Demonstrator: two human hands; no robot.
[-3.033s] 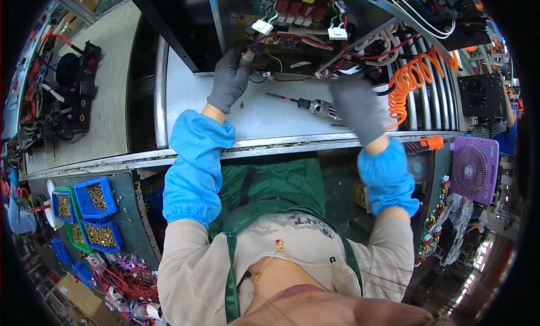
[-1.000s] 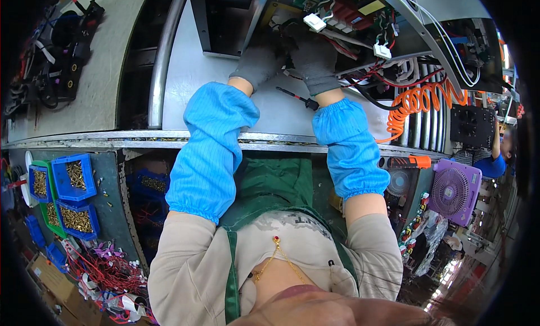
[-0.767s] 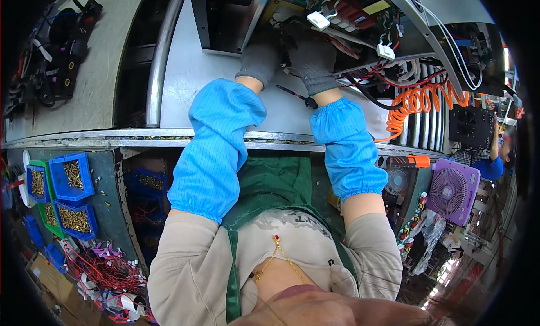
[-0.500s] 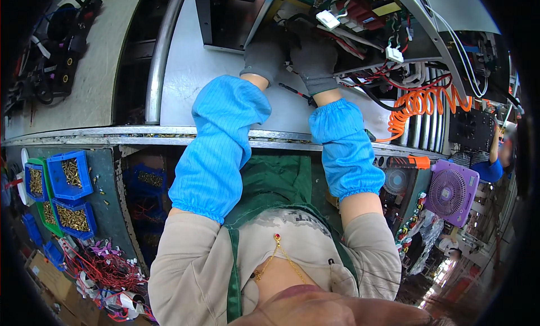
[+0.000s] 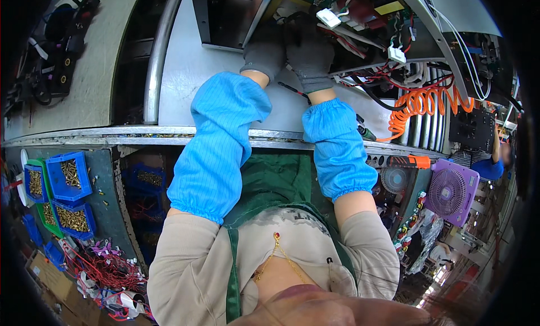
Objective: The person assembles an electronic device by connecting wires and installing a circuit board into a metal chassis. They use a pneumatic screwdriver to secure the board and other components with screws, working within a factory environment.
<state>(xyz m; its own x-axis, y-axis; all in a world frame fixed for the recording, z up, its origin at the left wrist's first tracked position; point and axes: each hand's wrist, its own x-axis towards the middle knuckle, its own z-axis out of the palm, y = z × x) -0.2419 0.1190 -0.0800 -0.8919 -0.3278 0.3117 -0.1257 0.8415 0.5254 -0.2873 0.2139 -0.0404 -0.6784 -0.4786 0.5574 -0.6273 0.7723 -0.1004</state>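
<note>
Both my hands wear dark grey gloves and reach into the shadowed interior of an open metal cabinet [image 5: 444,42] full of wiring. My left hand [image 5: 264,53] is beside a black metal panel [image 5: 230,16]. Close against it on the right is my right hand [image 5: 309,56]. The fingers of both hands are lost in the dark, so what they touch cannot be made out. White plug connectors [image 5: 328,18] on wires hang to the right of my hands, near green and red circuit parts. A thin black-and-red rod [image 5: 294,92] lies by my right wrist.
An orange coiled hose [image 5: 416,104] runs to a dark green-and-black tool [image 5: 364,130] near my right sleeve. Metal rollers [image 5: 432,123] lie beyond it. Blue bins [image 5: 73,219] of brass-coloured fasteners stand left, above red wire bundles [image 5: 115,272]. A purple fan [image 5: 451,192] and another person [image 5: 488,165] are at right.
My right hand and forearm have shifted slightly left, closer to my left hand, showing more of the green-and-black tool. My left arm has hardly moved.
</note>
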